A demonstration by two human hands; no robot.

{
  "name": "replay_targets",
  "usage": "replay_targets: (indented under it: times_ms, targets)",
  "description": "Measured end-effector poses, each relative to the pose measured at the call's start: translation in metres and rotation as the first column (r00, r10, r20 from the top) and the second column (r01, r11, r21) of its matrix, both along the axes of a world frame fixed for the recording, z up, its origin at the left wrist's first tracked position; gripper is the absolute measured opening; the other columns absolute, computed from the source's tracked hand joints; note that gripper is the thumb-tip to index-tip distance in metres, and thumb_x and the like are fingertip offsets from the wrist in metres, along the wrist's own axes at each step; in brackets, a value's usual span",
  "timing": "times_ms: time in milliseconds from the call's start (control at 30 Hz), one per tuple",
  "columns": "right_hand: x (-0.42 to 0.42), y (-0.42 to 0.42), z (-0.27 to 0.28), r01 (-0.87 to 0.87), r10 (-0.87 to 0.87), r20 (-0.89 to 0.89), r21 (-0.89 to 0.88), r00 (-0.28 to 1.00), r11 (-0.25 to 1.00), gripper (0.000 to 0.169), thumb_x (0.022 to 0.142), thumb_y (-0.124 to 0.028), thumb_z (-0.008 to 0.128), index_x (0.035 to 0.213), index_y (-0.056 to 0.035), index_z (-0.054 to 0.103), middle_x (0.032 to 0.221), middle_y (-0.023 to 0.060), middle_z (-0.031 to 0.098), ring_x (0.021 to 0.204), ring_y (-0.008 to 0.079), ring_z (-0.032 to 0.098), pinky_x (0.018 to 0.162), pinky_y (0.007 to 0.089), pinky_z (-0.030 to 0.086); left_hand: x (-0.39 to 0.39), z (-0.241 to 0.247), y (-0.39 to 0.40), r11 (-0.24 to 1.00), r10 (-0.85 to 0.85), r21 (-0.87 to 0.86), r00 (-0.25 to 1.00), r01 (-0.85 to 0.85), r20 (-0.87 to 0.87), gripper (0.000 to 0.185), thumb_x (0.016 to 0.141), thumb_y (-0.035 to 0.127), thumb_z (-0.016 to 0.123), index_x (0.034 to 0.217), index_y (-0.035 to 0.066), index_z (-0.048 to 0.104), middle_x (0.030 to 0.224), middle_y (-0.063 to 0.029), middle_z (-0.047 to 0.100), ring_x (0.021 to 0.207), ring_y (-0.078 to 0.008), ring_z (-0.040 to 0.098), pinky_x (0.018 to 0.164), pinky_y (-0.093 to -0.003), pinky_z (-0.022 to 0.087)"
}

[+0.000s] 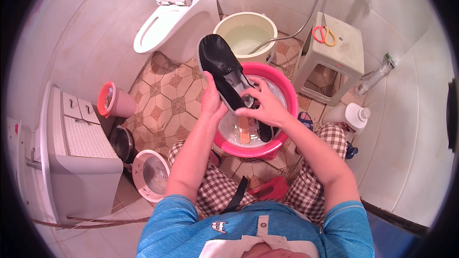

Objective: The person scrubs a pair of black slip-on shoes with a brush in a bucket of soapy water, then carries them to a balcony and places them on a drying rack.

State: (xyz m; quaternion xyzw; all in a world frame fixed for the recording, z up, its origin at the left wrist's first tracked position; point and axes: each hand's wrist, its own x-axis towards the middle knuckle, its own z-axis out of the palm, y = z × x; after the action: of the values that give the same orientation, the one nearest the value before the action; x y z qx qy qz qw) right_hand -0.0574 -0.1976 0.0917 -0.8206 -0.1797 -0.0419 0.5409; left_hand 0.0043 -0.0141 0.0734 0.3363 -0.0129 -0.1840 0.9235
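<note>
A wet black cloth shoe (218,55) with a pale sole edge is held up, toe away from me, over the left rim of a pink basin (292,114). My left hand (214,98) grips the shoe's left side near the middle. My right hand (263,104) is at its heel opening, fingers curved and spread, thumb by the heel edge. In the basin's sudsy water lie a second black shoe (266,132), partly hidden by my right hand and wrist, and an orange-handled tool (244,130), probably a brush, whose upper end is hidden.
Behind the basin stands a cream bucket (273,30) of water with a shower hose (304,27) in it. Scissors (324,36) lie on a plastic stool (346,48) at right. A toilet (143,39), a pink bin (123,102) and a small basin (138,182) are at left; a white jug (353,114) stands at right.
</note>
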Motion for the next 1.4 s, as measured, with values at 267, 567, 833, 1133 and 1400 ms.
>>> replay_targets:
  times_ms: [267, 567, 833, 1133, 1400]
  targets:
    - [0.0, -0.02, 0.002, 0.084, -0.089, -0.048, -0.101, 0.995, 0.991, 0.034, 0.082, -0.025, 0.078, 0.088, 0.0021, 0.058, 0.075, 0.0186, 0.059, 0.07, 0.0325, 0.06, 0.066, 0.0402, 0.047, 0.001, -0.002, -0.024, 0.985, -0.165, -0.075, 0.982, 0.158, -0.097, 0.089, 0.089, 0.076, 0.032, 0.145, 0.007, 0.037, 0.137, -0.014, 0.051, 0.126, -0.0298, 0.051, 0.108, -0.0479, 0.04]
    - [0.045, -0.095, 0.017, 0.604, -0.601, 0.066, -0.125, 0.797, 0.787, 0.034, 0.087, -0.026, 0.073, 0.103, 0.0003, 0.059, 0.083, 0.0252, 0.066, 0.083, 0.042, 0.066, 0.072, 0.0423, 0.051, 0.007, -0.089, -0.024, 0.657, -0.222, 0.624, 0.899, 0.423, -0.377, 0.084, 0.088, 0.053, 0.065, 0.152, 0.013, 0.029, 0.144, -0.0192, 0.041, 0.123, -0.0282, 0.047, 0.104, -0.0393, 0.041]
    - [0.087, -0.226, -0.024, 0.839, -0.789, 0.297, -0.284, 0.538, 0.464, 0.034, 0.089, -0.022, 0.068, 0.109, 0.0012, 0.053, 0.099, 0.0304, 0.063, 0.097, 0.049, 0.059, 0.08, 0.0503, 0.048, -0.014, -0.052, -0.043, 0.533, -0.297, 0.699, 0.878, 0.478, -0.374, 0.094, 0.083, 0.044, 0.073, 0.155, 0.01, 0.023, 0.148, -0.0179, 0.036, 0.126, -0.0293, 0.043, 0.106, -0.0405, 0.036]
    - [0.081, -0.199, -0.014, 0.931, -0.699, 0.616, -0.27, 0.363, 0.245, 0.067, 0.085, -0.014, 0.07, 0.141, -0.0024, 0.037, 0.131, 0.0247, 0.054, 0.125, 0.0405, 0.047, 0.105, 0.0455, 0.037, -0.016, -0.122, -0.043, 0.632, -0.219, 0.689, 0.935, 0.355, -0.28, 0.085, 0.079, 0.025, 0.079, 0.145, 0.0, 0.031, 0.13, -0.017, 0.055, 0.114, -0.0274, 0.058, 0.096, -0.0394, 0.048]
    - [0.05, -0.066, -0.025, 0.192, -0.259, -0.071, -0.492, 0.963, 0.849, 0.05, 0.082, -0.016, 0.068, 0.125, 0.0045, 0.053, 0.125, 0.024, 0.056, 0.12, 0.0411, 0.051, 0.105, 0.0466, 0.04, -0.037, -0.18, -0.049, 0.231, -0.075, 0.969, 0.994, 0.089, -0.074, 0.117, 0.06, 0.035, 0.092, 0.145, -0.005, 0.022, 0.131, -0.0271, 0.052, 0.121, -0.0338, 0.055, 0.098, -0.0403, 0.048]
